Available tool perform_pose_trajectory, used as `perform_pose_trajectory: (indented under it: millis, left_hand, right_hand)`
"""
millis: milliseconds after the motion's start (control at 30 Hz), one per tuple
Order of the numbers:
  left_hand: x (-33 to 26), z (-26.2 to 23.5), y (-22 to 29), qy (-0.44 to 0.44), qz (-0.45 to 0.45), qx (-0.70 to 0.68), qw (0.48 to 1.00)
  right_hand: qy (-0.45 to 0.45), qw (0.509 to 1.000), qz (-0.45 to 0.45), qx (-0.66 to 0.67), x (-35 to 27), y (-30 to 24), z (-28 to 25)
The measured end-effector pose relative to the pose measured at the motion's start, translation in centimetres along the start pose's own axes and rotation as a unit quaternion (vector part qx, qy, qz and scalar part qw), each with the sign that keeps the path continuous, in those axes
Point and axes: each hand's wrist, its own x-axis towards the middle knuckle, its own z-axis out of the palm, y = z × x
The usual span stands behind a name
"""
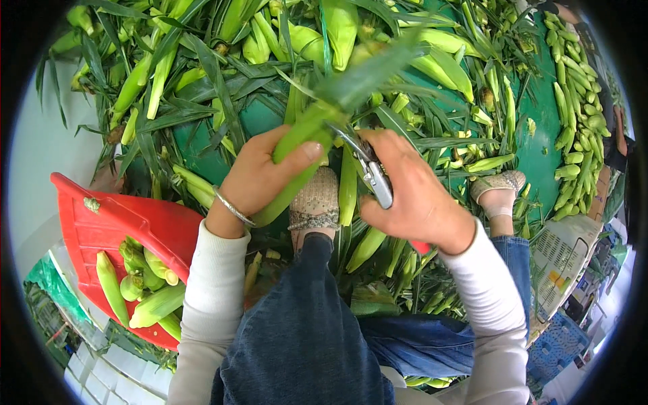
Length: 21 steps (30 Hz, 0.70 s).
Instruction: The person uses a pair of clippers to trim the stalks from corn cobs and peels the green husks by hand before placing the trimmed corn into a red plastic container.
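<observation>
My left hand (260, 172), a silver bangle at its wrist, is closed around a green ear of corn (300, 145) in its husk. The ear slants up to the right, and the leafy end beyond it is smeared by motion. In my right hand (425, 196) is a pair of pruning shears (374, 177) with a silver body; a bit of red handle shows below the palm. Their blade tips meet the upper part of the ear, just above my left thumb. Whether the blades are apart cannot be made out.
A red scoop-like container (101, 223) at the left holds several trimmed ears (158, 307). Unhusked corn and loose leaves (223, 88) cover the green floor ahead. More trimmed ears (577, 101) are heaped at far right, near a cream crate (560, 250) and a blue crate (557, 341).
</observation>
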Motion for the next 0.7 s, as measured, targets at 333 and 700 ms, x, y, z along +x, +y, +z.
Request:
perform_pose_trajectory:
  millis: [333,700]
  left_hand:
    - [0.0,-2.1,-0.1,-0.160,-0.028,-0.022,0.987]
    - [-0.4,-1.9,-1.8,-0.264,-0.050,0.126,0.955]
  right_hand:
    - [-0.003,0.985,0.085,0.148,-1.9,-1.0,2.1]
    - [-0.015,0.993,0.072,0.091,-4.1,-2.3,3.6]
